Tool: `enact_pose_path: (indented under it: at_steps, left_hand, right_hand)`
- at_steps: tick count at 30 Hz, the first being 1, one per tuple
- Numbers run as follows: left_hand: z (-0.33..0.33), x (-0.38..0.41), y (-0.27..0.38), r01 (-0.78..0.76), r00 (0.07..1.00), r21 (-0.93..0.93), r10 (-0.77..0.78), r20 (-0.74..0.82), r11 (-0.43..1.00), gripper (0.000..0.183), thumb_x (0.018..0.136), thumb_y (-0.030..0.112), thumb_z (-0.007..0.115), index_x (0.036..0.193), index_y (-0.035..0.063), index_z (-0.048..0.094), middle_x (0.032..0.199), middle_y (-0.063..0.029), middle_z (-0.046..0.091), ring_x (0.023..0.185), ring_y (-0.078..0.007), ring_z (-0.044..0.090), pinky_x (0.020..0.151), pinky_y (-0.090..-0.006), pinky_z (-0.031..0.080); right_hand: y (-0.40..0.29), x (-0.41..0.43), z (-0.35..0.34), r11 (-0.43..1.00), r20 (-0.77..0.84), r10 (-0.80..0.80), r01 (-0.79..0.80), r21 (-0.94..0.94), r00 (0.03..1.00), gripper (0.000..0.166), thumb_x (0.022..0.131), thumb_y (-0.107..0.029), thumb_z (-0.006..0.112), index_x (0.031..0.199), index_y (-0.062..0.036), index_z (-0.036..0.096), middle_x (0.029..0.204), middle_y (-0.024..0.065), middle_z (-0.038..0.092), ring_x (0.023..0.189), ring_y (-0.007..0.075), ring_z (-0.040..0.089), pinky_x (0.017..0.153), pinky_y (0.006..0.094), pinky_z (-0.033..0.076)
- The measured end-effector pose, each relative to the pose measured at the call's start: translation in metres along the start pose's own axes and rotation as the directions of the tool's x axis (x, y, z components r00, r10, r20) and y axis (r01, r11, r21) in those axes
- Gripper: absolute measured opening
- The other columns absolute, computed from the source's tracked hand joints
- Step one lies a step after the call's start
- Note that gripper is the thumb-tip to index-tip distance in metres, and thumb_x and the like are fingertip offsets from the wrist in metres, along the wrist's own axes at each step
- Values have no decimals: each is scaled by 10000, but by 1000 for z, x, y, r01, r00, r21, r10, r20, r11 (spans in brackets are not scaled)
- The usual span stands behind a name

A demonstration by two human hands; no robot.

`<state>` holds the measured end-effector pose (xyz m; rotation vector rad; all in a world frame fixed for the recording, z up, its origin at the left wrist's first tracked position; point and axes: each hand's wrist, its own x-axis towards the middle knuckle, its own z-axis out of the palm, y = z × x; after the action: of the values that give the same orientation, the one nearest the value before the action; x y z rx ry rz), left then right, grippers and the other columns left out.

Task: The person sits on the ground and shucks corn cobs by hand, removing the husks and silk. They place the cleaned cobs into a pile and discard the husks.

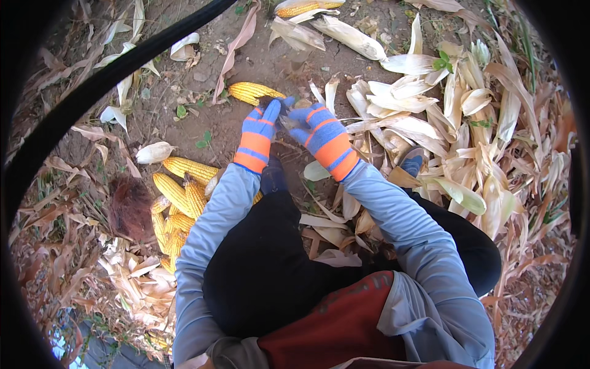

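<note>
My left hand (pixel 260 127), in a blue and orange knitted glove, has its fingertips at the dark end of a husked yellow corn ear (pixel 252 92). Dark corn silk (pixel 269 100) shows at that end, beside the fingers. Close by on the right, my right hand (pixel 322 131) wears a matching glove, its fingers bent towards the left hand. A blurred dark tuft (pixel 286 122) lies between the two hands. How firmly either hand grips is hidden by the gloves and blur.
A pile of husked corn ears (pixel 182 198) lies left of my left forearm, beside reddish-brown corn silk (pixel 131 207). Dry husks (pixel 415 110) heap up on the right. Another partly husked ear (pixel 306 7) lies ahead. A black strap (pixel 92 76) crosses the upper left.
</note>
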<state>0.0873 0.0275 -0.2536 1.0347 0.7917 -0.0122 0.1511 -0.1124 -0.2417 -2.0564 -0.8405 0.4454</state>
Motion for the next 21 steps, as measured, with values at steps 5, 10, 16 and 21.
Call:
enact_pose_path:
  at_steps: [5, 10, 16, 21]
  left_hand:
    - [14, -7, 9, 6, 999, -177, -11, -30, 984, 196, 831, 178, 522, 970, 44, 555, 862, -46, 568, 732, -111, 500, 642, -244, 403]
    - [7, 3, -3, 9, 1000, -171, -14, -23, 985, 221, 840, 135, 507, 1023, 19, 551, 957, -74, 599, 817, -132, 553, 724, -252, 448]
    - [8, 2, -1, -73, 993, -64, 66, -102, 995, 199, 840, 146, 514, 987, 28, 575, 915, -23, 602, 786, -93, 528, 699, -226, 424]
    - [1, 9, -9, -92, 991, -119, 80, -107, 989, 190, 837, 137, 515, 979, 25, 572, 924, -20, 595, 788, -92, 522, 709, -228, 418]
  right_hand:
    - [-4, 6, 7, 992, -123, -79, 67, -104, 989, 161, 627, -129, 641, 770, -89, 581, 761, 116, 525, 756, 291, 514, 672, 367, 429]
    - [-5, 11, 7, 986, -136, -95, 75, -150, 986, 63, 642, -98, 593, 641, -69, 537, 671, 121, 504, 674, 293, 506, 600, 376, 424]
    - [-6, -7, -12, 973, -21, -200, 196, -121, 980, 144, 628, -60, 635, 732, -65, 535, 795, 126, 529, 754, 290, 510, 629, 337, 426]
    - [0, -31, -19, 996, 141, -86, 89, -14, 986, 119, 672, -76, 606, 765, -83, 533, 734, 117, 558, 678, 278, 539, 592, 328, 430]
